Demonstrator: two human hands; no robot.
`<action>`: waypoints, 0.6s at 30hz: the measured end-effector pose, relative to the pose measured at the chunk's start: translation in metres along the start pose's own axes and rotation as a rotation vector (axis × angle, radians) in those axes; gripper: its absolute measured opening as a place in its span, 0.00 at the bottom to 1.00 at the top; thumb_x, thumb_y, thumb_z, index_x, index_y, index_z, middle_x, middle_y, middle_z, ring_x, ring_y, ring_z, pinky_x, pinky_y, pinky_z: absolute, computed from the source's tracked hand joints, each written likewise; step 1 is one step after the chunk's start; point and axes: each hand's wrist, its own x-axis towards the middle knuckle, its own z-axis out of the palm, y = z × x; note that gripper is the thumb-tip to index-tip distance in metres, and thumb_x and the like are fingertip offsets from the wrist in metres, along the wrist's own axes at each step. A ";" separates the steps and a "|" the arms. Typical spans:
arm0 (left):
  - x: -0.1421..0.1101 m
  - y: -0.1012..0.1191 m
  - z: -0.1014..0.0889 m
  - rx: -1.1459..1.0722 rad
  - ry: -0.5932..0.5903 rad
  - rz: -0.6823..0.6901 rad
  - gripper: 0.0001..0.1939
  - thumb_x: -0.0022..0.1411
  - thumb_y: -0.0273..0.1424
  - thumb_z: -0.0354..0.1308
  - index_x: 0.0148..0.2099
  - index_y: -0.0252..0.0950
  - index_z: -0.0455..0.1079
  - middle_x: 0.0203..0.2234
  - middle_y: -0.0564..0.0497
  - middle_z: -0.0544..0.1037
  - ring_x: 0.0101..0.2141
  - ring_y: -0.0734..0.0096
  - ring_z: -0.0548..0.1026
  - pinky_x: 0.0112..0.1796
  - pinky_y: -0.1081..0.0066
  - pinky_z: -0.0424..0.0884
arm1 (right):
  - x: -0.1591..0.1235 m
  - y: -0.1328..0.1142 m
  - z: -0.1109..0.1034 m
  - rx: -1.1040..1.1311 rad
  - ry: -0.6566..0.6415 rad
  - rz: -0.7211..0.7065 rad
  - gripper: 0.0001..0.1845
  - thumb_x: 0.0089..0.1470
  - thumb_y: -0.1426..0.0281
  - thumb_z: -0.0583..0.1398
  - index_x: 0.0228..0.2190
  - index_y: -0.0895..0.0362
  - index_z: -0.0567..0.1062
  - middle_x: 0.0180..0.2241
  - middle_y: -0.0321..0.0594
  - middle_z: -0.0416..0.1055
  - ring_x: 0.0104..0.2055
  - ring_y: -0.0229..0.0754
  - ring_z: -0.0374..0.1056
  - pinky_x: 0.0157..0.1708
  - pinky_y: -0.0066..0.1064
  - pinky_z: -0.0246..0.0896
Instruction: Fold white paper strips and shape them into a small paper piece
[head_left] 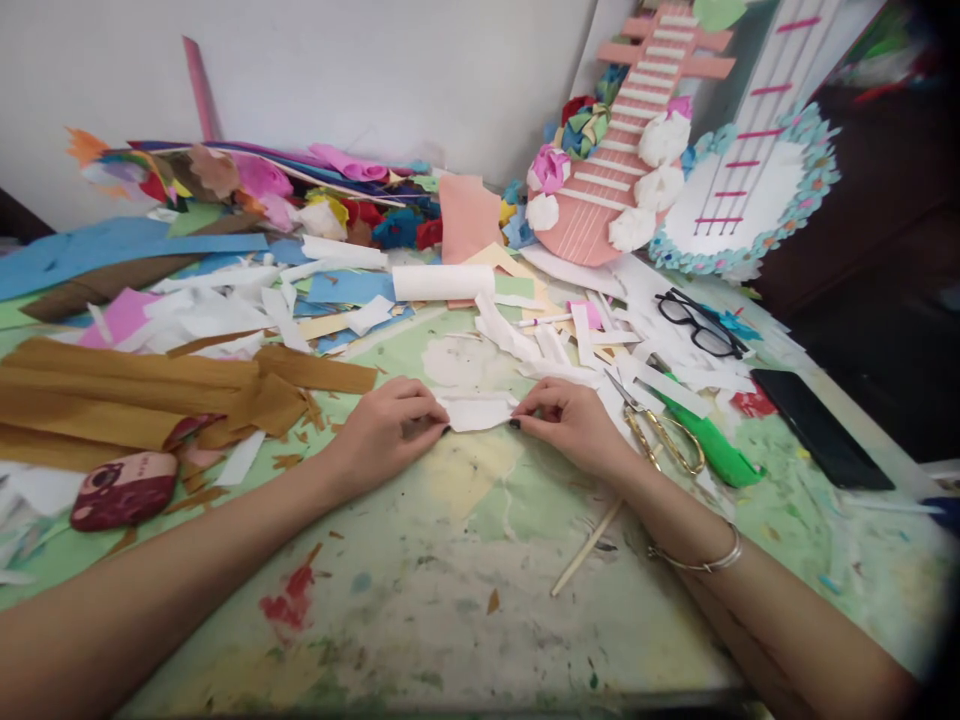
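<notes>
A short white paper strip [480,412] stretches between my two hands, just above or on the paint-stained table. My left hand [394,425] pinches its left end between thumb and fingers. At the right end, my right hand [566,425] grips it the same way. Beyond the strip lie a white paper roll [443,282] and several crumpled white paper scraps [506,330]. Scissors with gold handles [660,435] rest close to my right wrist, and a thin wooden stick [587,548] lies below that forearm.
Brown crepe paper [127,390] and a dark red case [126,490] lie at left. A green tool [712,435], black glasses [701,322] and a phone [821,428] are at right. Two decorated paper guitars [611,190] lean at the back, beside colourful paper flowers [259,185].
</notes>
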 end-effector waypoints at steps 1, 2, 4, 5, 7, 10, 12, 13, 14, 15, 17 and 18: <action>0.000 0.000 0.000 0.000 -0.008 -0.009 0.06 0.59 0.27 0.56 0.34 0.36 0.75 0.31 0.50 0.76 0.34 0.70 0.72 0.37 0.70 0.68 | 0.000 0.000 0.000 -0.007 0.001 -0.002 0.05 0.46 0.76 0.63 0.28 0.57 0.80 0.28 0.34 0.72 0.24 0.31 0.58 0.26 0.26 0.53; 0.001 0.001 -0.001 -0.001 -0.019 -0.021 0.06 0.59 0.27 0.56 0.34 0.35 0.75 0.31 0.50 0.76 0.34 0.70 0.72 0.36 0.70 0.68 | 0.000 0.000 0.001 -0.016 0.004 -0.003 0.05 0.46 0.76 0.63 0.27 0.57 0.80 0.28 0.34 0.71 0.24 0.31 0.58 0.26 0.25 0.53; 0.002 0.002 -0.003 -0.022 -0.039 -0.053 0.06 0.59 0.28 0.56 0.34 0.36 0.75 0.30 0.50 0.76 0.34 0.71 0.72 0.36 0.70 0.67 | -0.001 -0.001 0.001 -0.034 0.010 0.000 0.04 0.46 0.76 0.63 0.27 0.57 0.78 0.27 0.34 0.71 0.24 0.31 0.58 0.25 0.25 0.52; 0.002 0.003 -0.003 -0.037 -0.051 -0.073 0.06 0.59 0.29 0.55 0.34 0.36 0.74 0.30 0.50 0.75 0.33 0.71 0.71 0.35 0.71 0.67 | -0.001 -0.001 0.002 -0.042 0.010 0.005 0.03 0.46 0.76 0.63 0.26 0.57 0.78 0.27 0.34 0.70 0.24 0.31 0.58 0.26 0.25 0.52; 0.004 0.004 -0.005 -0.064 -0.071 -0.121 0.07 0.59 0.30 0.55 0.33 0.36 0.74 0.29 0.51 0.75 0.31 0.72 0.71 0.34 0.71 0.66 | -0.001 -0.001 0.002 -0.047 0.005 0.014 0.03 0.46 0.76 0.63 0.26 0.57 0.77 0.27 0.34 0.70 0.24 0.32 0.59 0.26 0.25 0.52; 0.006 0.005 -0.006 -0.070 -0.093 -0.178 0.07 0.59 0.31 0.56 0.32 0.36 0.74 0.27 0.52 0.73 0.29 0.73 0.69 0.31 0.72 0.64 | -0.001 -0.002 0.001 -0.051 -0.004 0.017 0.04 0.46 0.76 0.62 0.26 0.57 0.77 0.27 0.34 0.71 0.25 0.32 0.60 0.27 0.26 0.53; 0.007 0.005 -0.006 -0.059 -0.094 -0.199 0.07 0.58 0.32 0.56 0.31 0.36 0.73 0.26 0.52 0.72 0.27 0.74 0.68 0.30 0.72 0.64 | -0.001 -0.002 0.001 -0.059 -0.004 0.015 0.04 0.45 0.76 0.62 0.26 0.57 0.78 0.27 0.34 0.71 0.26 0.33 0.61 0.27 0.26 0.53; 0.007 0.005 -0.006 -0.052 -0.092 -0.205 0.07 0.58 0.32 0.56 0.30 0.36 0.72 0.25 0.52 0.72 0.27 0.74 0.68 0.30 0.72 0.64 | -0.001 -0.002 0.001 -0.066 -0.002 0.016 0.04 0.45 0.76 0.62 0.26 0.57 0.77 0.27 0.34 0.71 0.26 0.33 0.61 0.28 0.26 0.53; 0.008 0.005 -0.005 -0.046 -0.090 -0.210 0.08 0.58 0.32 0.56 0.30 0.35 0.72 0.25 0.52 0.72 0.27 0.74 0.68 0.30 0.72 0.64 | 0.000 -0.002 0.002 -0.073 0.003 0.019 0.04 0.45 0.76 0.62 0.25 0.57 0.77 0.27 0.34 0.71 0.27 0.33 0.61 0.28 0.26 0.53; 0.008 0.005 -0.005 -0.041 -0.088 -0.214 0.08 0.58 0.33 0.55 0.30 0.35 0.71 0.25 0.52 0.72 0.27 0.73 0.68 0.30 0.72 0.64 | 0.000 -0.002 0.002 -0.083 0.008 0.025 0.04 0.45 0.76 0.62 0.25 0.57 0.77 0.27 0.34 0.72 0.27 0.34 0.62 0.28 0.26 0.53; 0.008 0.005 -0.004 -0.034 -0.088 -0.216 0.08 0.58 0.32 0.55 0.29 0.35 0.71 0.25 0.52 0.71 0.27 0.73 0.68 0.29 0.72 0.63 | 0.000 -0.003 0.004 -0.108 0.017 0.045 0.03 0.45 0.75 0.62 0.25 0.57 0.77 0.27 0.35 0.72 0.27 0.34 0.62 0.28 0.27 0.52; 0.007 0.006 -0.004 -0.032 -0.089 -0.216 0.08 0.57 0.32 0.54 0.29 0.35 0.70 0.25 0.52 0.71 0.27 0.73 0.68 0.29 0.72 0.63 | 0.000 -0.004 0.004 -0.122 0.019 0.055 0.03 0.46 0.74 0.61 0.25 0.56 0.76 0.27 0.35 0.72 0.27 0.34 0.62 0.28 0.27 0.52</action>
